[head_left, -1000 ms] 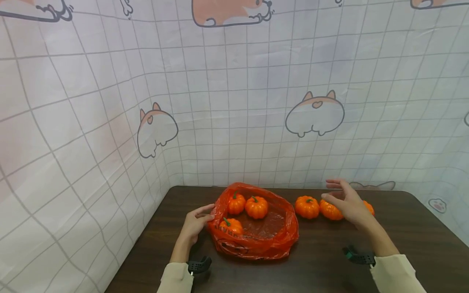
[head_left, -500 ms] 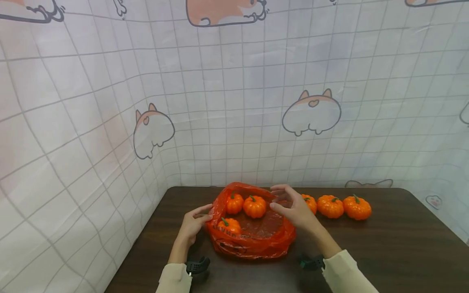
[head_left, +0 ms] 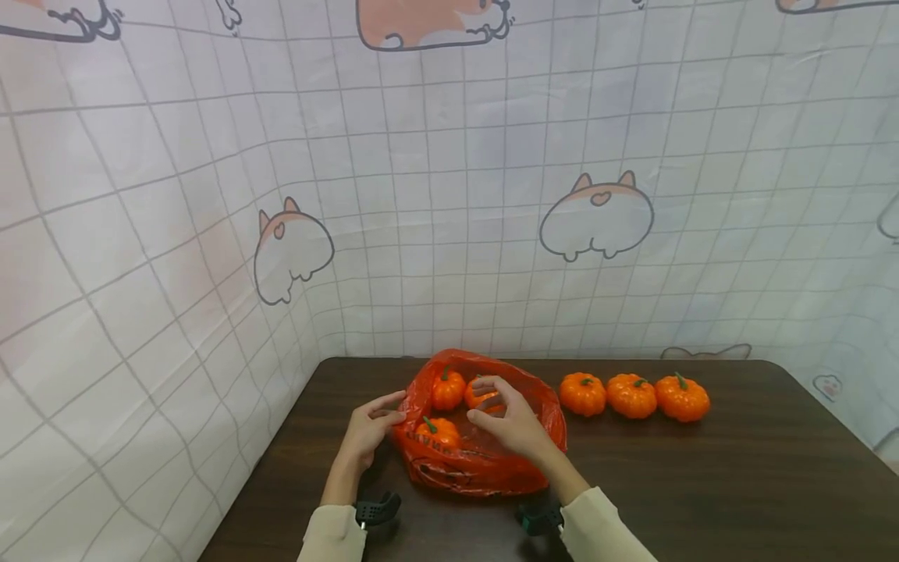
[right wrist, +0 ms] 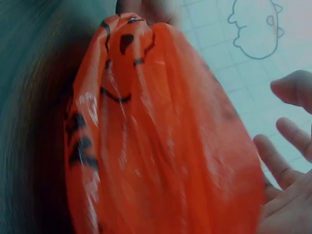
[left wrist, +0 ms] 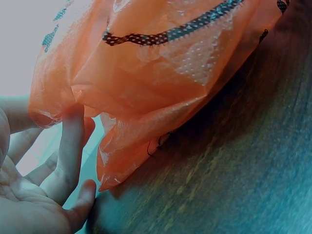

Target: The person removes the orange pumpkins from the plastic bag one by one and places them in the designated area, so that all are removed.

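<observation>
A thin orange-red plastic bag [head_left: 477, 476] stands with its mouth spread wide on the dark table. Small orange pumpkins with green stems lie inside: one pumpkin [head_left: 448, 390] at the back left, one pumpkin [head_left: 438, 435] at the front left, and a third pumpkin [head_left: 477, 394] partly covered by my right hand [head_left: 513, 421]. That hand hovers over the bag's mouth, thumb and fingers apart, nothing between them. At the bag's left side, my left hand [head_left: 368, 433] touches the rim with loosely extended fingers. In the left wrist view, its fingers [left wrist: 70, 151] meet the folded plastic while the thumb stays apart.
Three more pumpkins sit in a row to the right of the bag: a left one [head_left: 582, 394], a middle one [head_left: 632, 396] and a right one [head_left: 683, 398]. Behind the wooden table [head_left: 702, 476] hangs a white gridded curtain [head_left: 435, 195], which also runs along the left side.
My right hand has swept left from above the pumpkin row to over the bag, uncovering that row. The left hand has stayed at the bag's rim.
</observation>
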A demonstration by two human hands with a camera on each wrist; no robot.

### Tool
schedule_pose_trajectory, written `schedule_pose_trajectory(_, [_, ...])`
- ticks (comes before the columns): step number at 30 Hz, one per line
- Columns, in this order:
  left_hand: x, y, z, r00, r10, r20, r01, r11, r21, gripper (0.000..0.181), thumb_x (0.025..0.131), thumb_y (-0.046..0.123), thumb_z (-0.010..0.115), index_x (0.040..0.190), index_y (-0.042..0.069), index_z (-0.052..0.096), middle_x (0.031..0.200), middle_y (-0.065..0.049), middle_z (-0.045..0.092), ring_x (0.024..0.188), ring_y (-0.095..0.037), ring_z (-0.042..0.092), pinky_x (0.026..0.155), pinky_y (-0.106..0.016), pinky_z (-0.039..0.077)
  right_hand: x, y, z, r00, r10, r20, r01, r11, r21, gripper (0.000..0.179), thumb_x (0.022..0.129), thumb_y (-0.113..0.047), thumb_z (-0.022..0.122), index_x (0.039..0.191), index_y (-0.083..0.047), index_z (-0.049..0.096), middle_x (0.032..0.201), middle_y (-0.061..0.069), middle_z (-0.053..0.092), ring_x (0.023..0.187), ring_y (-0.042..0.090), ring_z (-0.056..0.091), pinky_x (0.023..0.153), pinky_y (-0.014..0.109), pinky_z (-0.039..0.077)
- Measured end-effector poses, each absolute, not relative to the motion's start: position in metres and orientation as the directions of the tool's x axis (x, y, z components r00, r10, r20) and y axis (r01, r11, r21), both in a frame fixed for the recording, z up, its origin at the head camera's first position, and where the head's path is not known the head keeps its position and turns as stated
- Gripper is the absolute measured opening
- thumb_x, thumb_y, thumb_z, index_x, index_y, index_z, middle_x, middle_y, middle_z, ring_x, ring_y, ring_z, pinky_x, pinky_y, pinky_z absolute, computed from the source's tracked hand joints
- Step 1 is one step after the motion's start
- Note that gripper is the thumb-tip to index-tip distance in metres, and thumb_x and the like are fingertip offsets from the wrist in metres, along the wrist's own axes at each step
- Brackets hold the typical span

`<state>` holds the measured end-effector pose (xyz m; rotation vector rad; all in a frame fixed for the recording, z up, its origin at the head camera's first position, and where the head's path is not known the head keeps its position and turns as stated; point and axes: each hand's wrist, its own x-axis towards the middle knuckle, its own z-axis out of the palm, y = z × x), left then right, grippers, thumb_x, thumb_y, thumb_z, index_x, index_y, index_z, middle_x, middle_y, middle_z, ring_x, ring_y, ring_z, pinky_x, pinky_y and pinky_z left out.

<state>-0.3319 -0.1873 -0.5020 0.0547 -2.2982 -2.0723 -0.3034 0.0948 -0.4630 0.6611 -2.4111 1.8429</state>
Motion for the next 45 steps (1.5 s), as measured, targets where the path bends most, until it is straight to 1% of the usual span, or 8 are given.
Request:
schedule_pose_trajectory(6, [-0.333,-0.189,-0.501,-0.999,-0.053,0.001,-0.005,0.104,0.995,0.040,0.092,0.006,0.071,0.132,0.010,0.070,0.105,-0.014,0.074,0.088,-0.016,0.069,0.076,-0.030,0.056,-0.308,0.078,-0.469,-0.926,-0.306,0.221,-0.297,0.232,-0.926,0.043,0.095,-0.021,0.073,0.135,-0.019,0.058,0.141,0.019,0.055,0.113,0.029,0.061,0.084,0.040,0.056])
schedule_pose_trajectory(14, [-0.335,-0.189,-0.498,-0.999,-0.044,-0.010,-0.015,0.120,0.993,0.040,0.093,0.007,0.071,0.133,0.011,0.070,0.106,-0.014,0.074,0.089,-0.017,0.068,0.077,-0.030,0.056,-0.304,0.072,-0.473,-0.912,-0.365,0.187,-0.310,0.317,-0.896,0.053,0.095,-0.025,0.073,0.143,-0.011,0.054,0.143,0.019,0.056,0.116,0.031,0.061,0.093,0.049,0.053])
schedule_pose_trajectory(19, [-0.337,-0.187,-0.495,-0.999,-0.037,-0.003,-0.007,0.122,0.993,0.041,0.093,0.006,0.070,0.134,0.008,0.068,0.106,-0.015,0.074,0.087,-0.015,0.068,0.077,-0.031,0.056,-0.306,0.072,-0.475,-0.905,-0.400,0.146,-0.296,0.342,-0.892,0.059,0.095,-0.025,0.074,0.148,-0.013,0.051,0.145,0.016,0.056,0.116,0.032,0.060,0.089,0.045,0.055])
schedule_pose_trajectory(23, [-0.339,-0.188,-0.495,-0.999,-0.043,-0.004,-0.010,0.119,0.993,0.041,0.093,0.006,0.071,0.134,0.008,0.069,0.105,-0.014,0.074,0.087,-0.015,0.068,0.076,-0.031,0.055,-0.308,0.070,-0.478,-0.891,-0.437,0.125,-0.299,0.358,-0.885,0.062,0.095,-0.025,0.074,0.150,-0.012,0.049,0.147,0.016,0.056,0.121,0.034,0.060,0.098,0.051,0.053])
schedule_pose_trajectory(34, [-0.341,-0.191,-0.494,-0.999,-0.045,-0.019,-0.025,0.131,0.991,0.042,0.092,0.006,0.071,0.134,0.008,0.069,0.104,-0.013,0.075,0.085,-0.015,0.068,0.076,-0.030,0.055,-0.313,0.064,-0.491,-0.859,-0.505,0.084,-0.299,0.363,-0.882,0.070,0.094,-0.029,0.075,0.155,-0.015,0.044,0.153,0.011,0.052,0.138,0.035,0.052,0.111,0.059,0.042])
schedule_pose_trajectory(37, [-0.342,-0.192,-0.495,-0.999,-0.034,-0.015,-0.020,0.143,0.990,0.042,0.093,0.004,0.069,0.135,0.005,0.067,0.104,-0.015,0.074,0.084,-0.016,0.068,0.076,-0.030,0.055,-0.314,0.063,-0.496,-0.864,-0.499,0.059,-0.279,0.379,-0.882,0.072,0.093,-0.033,0.075,0.156,-0.017,0.043,0.156,0.010,0.050,0.141,0.035,0.048,0.113,0.061,0.039])
schedule_pose_trajectory(41, [-0.343,-0.193,-0.497,-0.999,-0.029,-0.018,-0.023,0.147,0.989,0.043,0.092,0.004,0.069,0.135,0.004,0.066,0.105,-0.016,0.074,0.085,-0.016,0.068,0.077,-0.030,0.055,-0.314,0.064,-0.500,-0.867,-0.498,0.033,-0.247,0.371,-0.895,0.075,0.093,-0.034,0.076,0.158,-0.017,0.041,0.155,0.013,0.050,0.141,0.036,0.048,0.112,0.062,0.039])
schedule_pose_trajectory(45, [-0.342,-0.192,-0.496,-0.999,-0.033,-0.025,-0.029,0.138,0.990,0.043,0.092,0.006,0.071,0.135,0.008,0.068,0.106,-0.014,0.073,0.086,-0.016,0.068,0.078,-0.030,0.056,-0.314,0.064,-0.501,-0.864,-0.504,0.026,-0.227,0.343,-0.911,0.077,0.093,-0.032,0.076,0.158,-0.014,0.039,0.153,0.016,0.051,0.138,0.037,0.052,0.110,0.059,0.043])
